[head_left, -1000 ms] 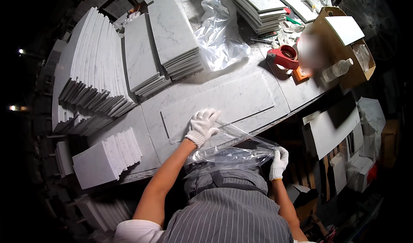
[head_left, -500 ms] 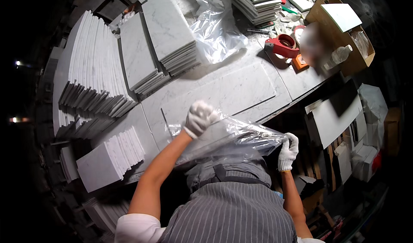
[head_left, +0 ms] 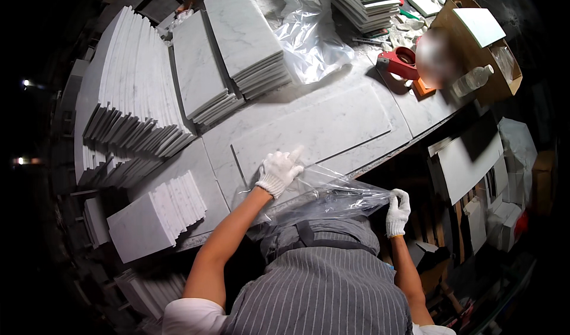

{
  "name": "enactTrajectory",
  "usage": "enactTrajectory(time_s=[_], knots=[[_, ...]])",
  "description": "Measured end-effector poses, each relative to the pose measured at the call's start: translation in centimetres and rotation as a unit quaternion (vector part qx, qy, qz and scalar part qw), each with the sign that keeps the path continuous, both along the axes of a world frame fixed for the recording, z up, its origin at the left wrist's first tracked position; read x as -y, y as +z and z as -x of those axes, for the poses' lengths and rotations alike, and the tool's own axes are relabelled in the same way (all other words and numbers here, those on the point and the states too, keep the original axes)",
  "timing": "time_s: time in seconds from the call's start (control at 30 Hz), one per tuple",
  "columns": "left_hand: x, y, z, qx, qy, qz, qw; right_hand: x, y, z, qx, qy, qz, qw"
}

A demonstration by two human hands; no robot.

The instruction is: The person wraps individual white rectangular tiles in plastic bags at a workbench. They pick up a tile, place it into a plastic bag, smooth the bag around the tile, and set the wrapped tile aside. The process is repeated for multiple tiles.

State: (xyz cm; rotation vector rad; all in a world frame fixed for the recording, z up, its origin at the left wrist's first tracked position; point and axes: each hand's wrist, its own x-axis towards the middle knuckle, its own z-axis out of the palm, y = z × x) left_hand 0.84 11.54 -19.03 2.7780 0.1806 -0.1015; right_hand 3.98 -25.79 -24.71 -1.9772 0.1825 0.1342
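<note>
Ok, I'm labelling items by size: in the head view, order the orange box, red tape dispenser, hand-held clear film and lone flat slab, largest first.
1. Flat slab and clear film: too alike to rank; the film is crumpled and transparent.
2. Red tape dispenser.
3. Orange box, partly hidden.

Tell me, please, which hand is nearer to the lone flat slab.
Left: the left hand is over the near edge of the slab; the right hand is apart from it, lower right.
</note>
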Motion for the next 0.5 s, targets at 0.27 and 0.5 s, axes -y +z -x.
enactTrajectory(time_s=[0.27,0.5], knots=[[-3.3,0.6,-2.8,0.108,-0.100,-0.043,0.988,-0.4,1.2,0.3,0.007,-0.011,-0.037,0.999],[-2.0,2.8,-11.2,0.188,0.023,-0.029,0.981,-3.2,3.5,0.8,0.066,-0.006,-0.021,0.998]])
